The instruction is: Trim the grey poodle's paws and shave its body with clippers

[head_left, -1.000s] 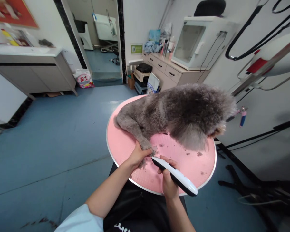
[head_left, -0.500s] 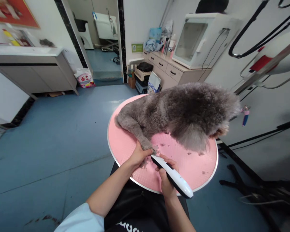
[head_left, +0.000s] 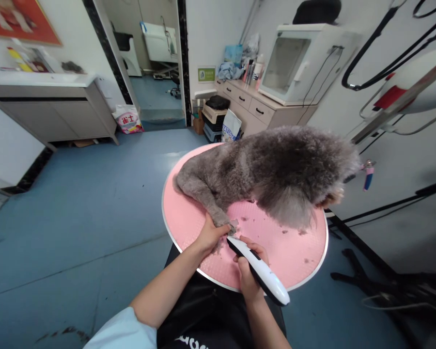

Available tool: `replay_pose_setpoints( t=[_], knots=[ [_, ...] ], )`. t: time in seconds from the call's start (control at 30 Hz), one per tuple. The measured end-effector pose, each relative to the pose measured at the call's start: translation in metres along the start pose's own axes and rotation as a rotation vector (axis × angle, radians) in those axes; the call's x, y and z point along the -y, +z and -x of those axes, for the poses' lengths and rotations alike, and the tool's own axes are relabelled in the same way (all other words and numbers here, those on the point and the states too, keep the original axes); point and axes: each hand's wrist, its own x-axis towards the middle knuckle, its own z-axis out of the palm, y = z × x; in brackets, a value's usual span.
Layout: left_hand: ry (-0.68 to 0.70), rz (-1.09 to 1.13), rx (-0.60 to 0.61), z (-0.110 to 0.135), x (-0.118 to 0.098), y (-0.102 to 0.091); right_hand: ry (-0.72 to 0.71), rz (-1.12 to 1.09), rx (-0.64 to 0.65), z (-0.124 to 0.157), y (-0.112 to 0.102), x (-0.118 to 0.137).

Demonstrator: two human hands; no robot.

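A grey curly-coated dog (head_left: 276, 165) is on a round pink grooming table (head_left: 181, 213), its head to the right. The coat is short over the rump and hind leg, and longer toward the head. My left hand (head_left: 212, 235) is closed around the dog's paw (head_left: 233, 226), thumb on top. In my right hand (head_left: 252, 271) lies a white and black hair clipper (head_left: 263, 274), gripped along its body. The clipper's head points at the paw and is very near it; whether it touches I cannot tell. Loose tufts of fur (head_left: 285, 231) dot the tabletop.
A metal grooming arm (head_left: 403, 102) with black straps stands on the right. Behind the table are a drawer cabinet (head_left: 247, 99) with a white glass-fronted box (head_left: 290, 63), and stacked pet carriers (head_left: 214, 116). A grey cabinet (head_left: 58, 116) stands left, beside a doorway.
The clipper and my right hand have shifted very slightly downward. My left hand keeps its hold on the paw, and the dog's pose looks the same.
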Motion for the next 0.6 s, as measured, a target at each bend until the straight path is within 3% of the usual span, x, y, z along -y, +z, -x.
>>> replay_pose_setpoints(
  t=[0.3,0.43,0.6],
  knots=[
    [-0.036,0.021,-0.051,0.000,0.002,0.005,-0.431,0.385,0.104,0.009,0.021,-0.020],
    [-0.051,0.050,-0.079,-0.001,0.002,0.007,-0.414,0.447,0.099,0.011,0.025,-0.023],
    [0.030,0.002,-0.053,-0.002,0.004,0.003,-0.334,0.216,-0.044,-0.003,0.007,-0.019]
  ],
)
